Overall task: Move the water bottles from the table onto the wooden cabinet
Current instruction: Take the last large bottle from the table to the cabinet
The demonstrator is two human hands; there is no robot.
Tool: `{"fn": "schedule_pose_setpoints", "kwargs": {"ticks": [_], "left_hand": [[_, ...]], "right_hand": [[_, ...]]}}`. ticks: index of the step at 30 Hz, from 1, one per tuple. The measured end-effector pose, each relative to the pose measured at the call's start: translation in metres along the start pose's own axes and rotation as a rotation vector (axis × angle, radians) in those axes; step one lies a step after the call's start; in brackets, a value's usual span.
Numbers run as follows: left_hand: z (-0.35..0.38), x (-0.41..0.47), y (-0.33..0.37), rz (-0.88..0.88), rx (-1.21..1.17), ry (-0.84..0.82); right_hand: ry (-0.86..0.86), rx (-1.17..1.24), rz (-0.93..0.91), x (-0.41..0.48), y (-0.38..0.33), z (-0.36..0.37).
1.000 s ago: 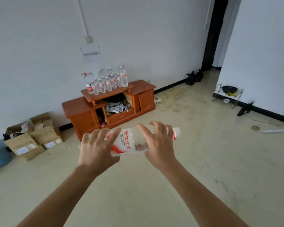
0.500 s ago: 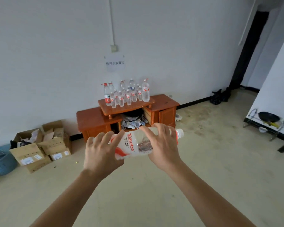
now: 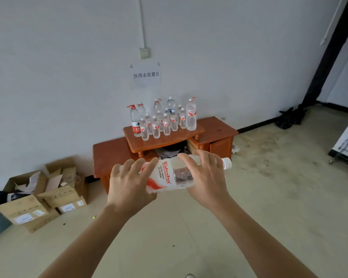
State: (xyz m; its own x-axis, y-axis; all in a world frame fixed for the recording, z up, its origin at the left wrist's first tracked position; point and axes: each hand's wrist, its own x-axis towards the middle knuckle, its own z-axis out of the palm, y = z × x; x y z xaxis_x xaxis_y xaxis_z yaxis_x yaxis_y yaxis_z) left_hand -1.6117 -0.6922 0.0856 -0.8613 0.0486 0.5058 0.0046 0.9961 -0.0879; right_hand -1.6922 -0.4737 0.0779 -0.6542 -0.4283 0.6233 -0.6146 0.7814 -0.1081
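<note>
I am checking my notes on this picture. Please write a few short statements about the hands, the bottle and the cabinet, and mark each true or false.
1. The left hand and right hand both hold one water bottle lying sideways. True.
2. Its cap points to the person's left. False: it points right.
3. The wooden cabinet carries no bottles. False: many bottles stand upright on its raised shelf.
4. Cardboard boxes sit on the floor left of the cabinet. True.
</note>
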Motion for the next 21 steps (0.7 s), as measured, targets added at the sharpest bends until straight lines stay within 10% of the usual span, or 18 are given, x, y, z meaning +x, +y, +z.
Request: {"fn": "schedule_pose_setpoints", "kwargs": {"ticks": [11, 21], "left_hand": [[0.119, 0.203, -0.104, -0.161, 0.035, -0.116], [0.231, 0.292, -0.232, -0.347, -0.045, -0.139]], "right_hand": [[-0.086, 0.165, 0.082, 0.222, 0.059, 0.176], [-0.334, 1.263, 0.974, 0.358, 0.075, 0.358]]}}
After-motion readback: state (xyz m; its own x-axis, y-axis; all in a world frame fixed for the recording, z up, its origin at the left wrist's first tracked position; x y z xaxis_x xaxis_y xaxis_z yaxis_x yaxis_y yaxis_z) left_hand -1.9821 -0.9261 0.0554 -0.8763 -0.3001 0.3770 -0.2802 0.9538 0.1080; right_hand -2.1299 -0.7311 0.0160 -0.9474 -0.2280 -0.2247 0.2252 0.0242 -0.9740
